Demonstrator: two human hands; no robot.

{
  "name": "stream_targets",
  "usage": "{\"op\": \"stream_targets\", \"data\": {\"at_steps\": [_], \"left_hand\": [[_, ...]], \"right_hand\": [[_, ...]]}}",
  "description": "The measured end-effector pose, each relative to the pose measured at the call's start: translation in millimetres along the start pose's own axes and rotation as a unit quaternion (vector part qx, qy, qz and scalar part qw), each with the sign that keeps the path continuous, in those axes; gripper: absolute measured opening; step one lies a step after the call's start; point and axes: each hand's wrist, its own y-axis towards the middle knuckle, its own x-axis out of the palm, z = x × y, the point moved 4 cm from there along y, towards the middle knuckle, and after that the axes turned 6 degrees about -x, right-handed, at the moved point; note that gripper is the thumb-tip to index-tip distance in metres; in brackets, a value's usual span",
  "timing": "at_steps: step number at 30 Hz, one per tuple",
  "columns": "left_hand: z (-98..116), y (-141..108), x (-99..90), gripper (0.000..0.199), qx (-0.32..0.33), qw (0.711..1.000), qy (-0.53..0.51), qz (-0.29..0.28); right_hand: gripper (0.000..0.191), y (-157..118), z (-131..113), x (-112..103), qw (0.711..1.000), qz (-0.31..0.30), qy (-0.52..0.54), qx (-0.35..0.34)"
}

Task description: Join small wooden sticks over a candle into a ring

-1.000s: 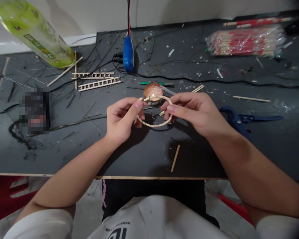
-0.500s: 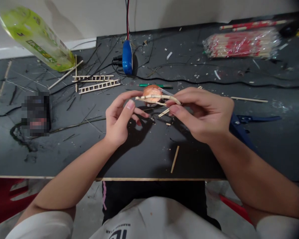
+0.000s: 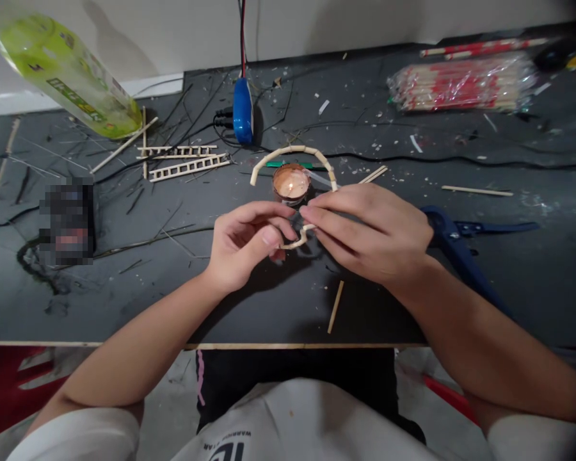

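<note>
At lower centre, the left hand [image 3: 244, 246] is curled, its thumb and fingertips closing near the strip's lower end, though whether they grip it is hard to tell. A thin pale wooden strip [image 3: 292, 149] arches above a lit candle in a copper-coloured cup [image 3: 291, 182] at centre. The right hand [image 3: 369, 234] pinches the strip, fingers pressed together. Farther right lies a blue-handled cutter [image 3: 444, 224]. Keeping the wood moving near the flame would likely avoid scorching.

Small wooden ladders [image 3: 182, 164] lie left; wrapped chopsticks [image 3: 461, 82] and blue-handled cutters [image 3: 454, 237] lie right.
</note>
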Motion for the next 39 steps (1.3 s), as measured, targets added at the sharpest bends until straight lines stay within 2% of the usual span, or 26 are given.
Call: {"op": "stream_targets", "data": {"at_steps": [4, 8, 13, 15, 20, 23, 25, 27, 29, 31, 34, 37, 39], "left_hand": [[0.7, 1.3, 6.8, 0.027, -0.031, 0.999, -0.002, -0.018], [0.8, 2.8, 8.6, 0.034, -0.025, 0.999, 0.023, -0.022], [2.1, 1.7, 7.9, 0.045, -0.005, 0.996, 0.085, 0.007], [4.6, 1.1, 8.7, 0.043, 0.011, 0.993, 0.116, 0.018], [14.7, 0.2, 7.7, 0.02, 0.098, 0.974, 0.195, 0.053], [20.2, -1.1, 6.9, 0.013, 0.16, 0.957, 0.237, 0.04], [21.6, -3.4, 6.5, 0.01, 0.18, 0.951, 0.249, 0.03], [22.2, -6.7, 4.6, 0.004, 0.179, 0.952, 0.241, 0.051], [24.2, -10.3, 1.5, 0.006, 0.177, 0.955, 0.218, 0.098], [29.8, -12.7, -2.6, 0.013, 0.196, 0.951, 0.184, 0.155], [39.2, -8.6, -11.9, 0.021, 0.215, 0.943, 0.124, 0.22], [38.8, 4.4, -25.0, 0.027, 0.166, 0.95, 0.076, 0.252], [31.6, 13.1, -31.8, 0.029, 0.114, 0.962, 0.058, 0.24]], "right_hand": [[0.029, -5.2, 5.4, 6.2, 1.0, -0.005, 0.01, 0.015], [0.033, -7.9, 6.5, 6.4, 0.999, -0.002, 0.027, 0.021], [0.036, -5.5, 6.1, 4.1, 0.999, -0.001, 0.031, 0.027], [0.034, -3.8, 5.6, 2.5, 0.999, 0.005, 0.034, 0.03], [0.023, -0.1, 4.3, -1.8, 0.998, 0.01, 0.047, 0.041], [0.024, 0.6, 3.2, -4.2, 0.997, 0.011, 0.055, 0.043], [0.025, 0.6, 1.8, -5.9, 0.996, 0.015, 0.064, 0.052], [0.024, 0.7, 0.1, -7.5, 0.994, 0.015, 0.073, 0.082], [0.022, 1.0, -0.8, -10.2, 0.987, 0.029, 0.078, 0.138], [0.019, 0.8, 1.2, -13.1, 0.968, 0.06, 0.099, 0.221], [0.01, -1.7, 9.1, -12.2, 0.911, 0.113, 0.2, 0.342], [0.011, -5.5, 17.9, 0.1, 0.85, 0.084, 0.315, 0.415], [0.015, -8.7, 21.2, 10.5, 0.824, 0.033, 0.356, 0.439]]}}
